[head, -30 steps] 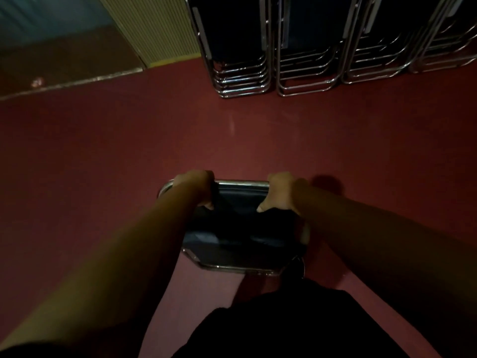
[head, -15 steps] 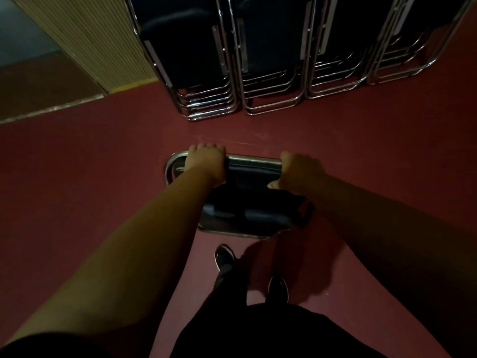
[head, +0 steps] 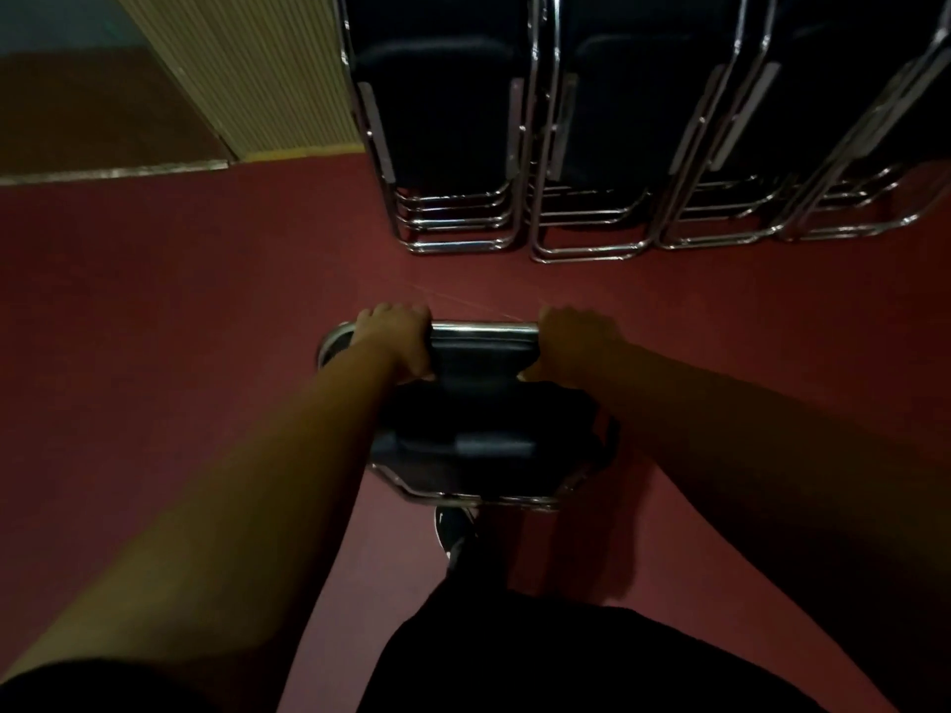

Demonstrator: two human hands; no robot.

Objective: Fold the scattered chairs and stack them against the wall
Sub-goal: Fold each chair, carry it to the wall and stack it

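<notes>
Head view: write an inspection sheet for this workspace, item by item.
Surface: dark red floor, dimly lit.
Job's things: one folded chair held by its chrome top rail; stacks of folded chairs stand side by side ahead of it.
Clutter: nothing seen.
Grippers: left hand grips the rail near its left end; right hand grips it near the right end.
Cables: nothing seen.
Surroundings: ribbed beige panel at upper left; the person's shoe just behind the held chair.

Single head-worn wide-angle view, facing forward and down at floor point(head: 154, 311)
</notes>
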